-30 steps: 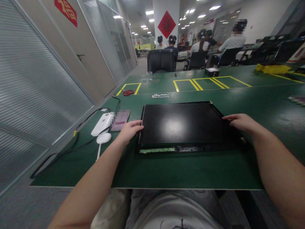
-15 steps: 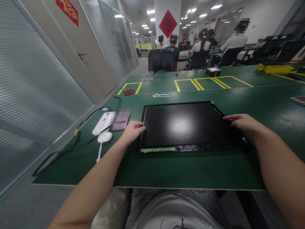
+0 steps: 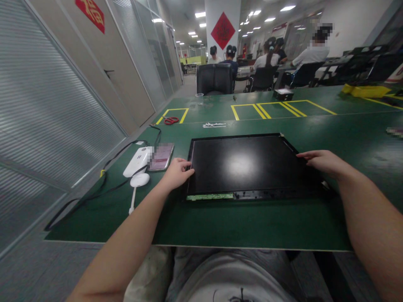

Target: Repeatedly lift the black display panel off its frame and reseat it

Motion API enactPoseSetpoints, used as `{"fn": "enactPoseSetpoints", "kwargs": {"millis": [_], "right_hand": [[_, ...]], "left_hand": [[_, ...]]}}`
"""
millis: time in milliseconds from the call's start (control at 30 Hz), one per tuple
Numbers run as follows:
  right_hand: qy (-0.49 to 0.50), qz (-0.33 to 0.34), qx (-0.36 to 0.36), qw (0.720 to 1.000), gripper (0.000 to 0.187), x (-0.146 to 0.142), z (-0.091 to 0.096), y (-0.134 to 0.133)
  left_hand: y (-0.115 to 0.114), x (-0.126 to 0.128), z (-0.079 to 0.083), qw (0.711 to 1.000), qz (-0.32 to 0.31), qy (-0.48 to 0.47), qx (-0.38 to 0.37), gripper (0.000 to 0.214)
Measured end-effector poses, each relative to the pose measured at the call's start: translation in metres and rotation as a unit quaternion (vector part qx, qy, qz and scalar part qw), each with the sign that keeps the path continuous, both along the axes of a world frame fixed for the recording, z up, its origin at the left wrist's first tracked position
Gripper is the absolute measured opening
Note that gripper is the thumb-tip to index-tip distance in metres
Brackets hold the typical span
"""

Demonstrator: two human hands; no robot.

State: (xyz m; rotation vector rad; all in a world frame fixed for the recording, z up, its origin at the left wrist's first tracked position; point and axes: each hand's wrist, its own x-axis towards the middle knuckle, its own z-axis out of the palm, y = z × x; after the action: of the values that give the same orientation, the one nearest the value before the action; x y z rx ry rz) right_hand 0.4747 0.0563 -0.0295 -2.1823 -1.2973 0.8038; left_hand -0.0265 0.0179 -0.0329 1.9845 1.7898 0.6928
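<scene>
A black display panel [image 3: 242, 167] lies face up in front of me, with a glare patch in its middle. Along its near edge at the left runs a green circuit board strip [image 3: 210, 196]. My left hand [image 3: 176, 173] grips the panel's left edge, thumb on top and fingers closed at the side. At the opposite side, my right hand [image 3: 323, 161] holds the right edge, its fingertips on the frame and the other fingers partly hidden. Small light tabs show at the far right and near right corners.
On the green table [image 3: 252, 228], a phone [image 3: 161, 157], a white device [image 3: 137, 162], a round white puck [image 3: 140, 180] and black cables lie left. Farther back are red scissors [image 3: 171, 121], white strips [image 3: 214, 125], a plastic cup [image 3: 199, 99] and a black box [image 3: 283, 94]. People sit beyond.
Both hands keep their places on the panel's edges. The whole view has shifted very slightly; the panel stays where it was on the table.
</scene>
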Motion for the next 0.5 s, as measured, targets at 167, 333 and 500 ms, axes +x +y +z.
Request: {"fn": "enactPoseSetpoints", "kwargs": {"millis": [167,333,500], "right_hand": [[0.004,-0.001,0.003,1.0,0.051,0.0,0.001,0.0],[0.008,-0.011,0.016,1.0,0.051,-0.002,0.0,-0.001],[0.008,-0.016,0.013,1.0,0.048,-0.002,0.0,-0.002]], "left_hand": [[-0.003,0.002,0.002,0.999,-0.013,0.026,-0.021,0.047],[-0.011,0.0,0.01,1.0,-0.026,-0.003,-0.017,0.059],[-0.021,0.002,0.026,0.982,-0.187,0.001,0.026,0.039]]}}
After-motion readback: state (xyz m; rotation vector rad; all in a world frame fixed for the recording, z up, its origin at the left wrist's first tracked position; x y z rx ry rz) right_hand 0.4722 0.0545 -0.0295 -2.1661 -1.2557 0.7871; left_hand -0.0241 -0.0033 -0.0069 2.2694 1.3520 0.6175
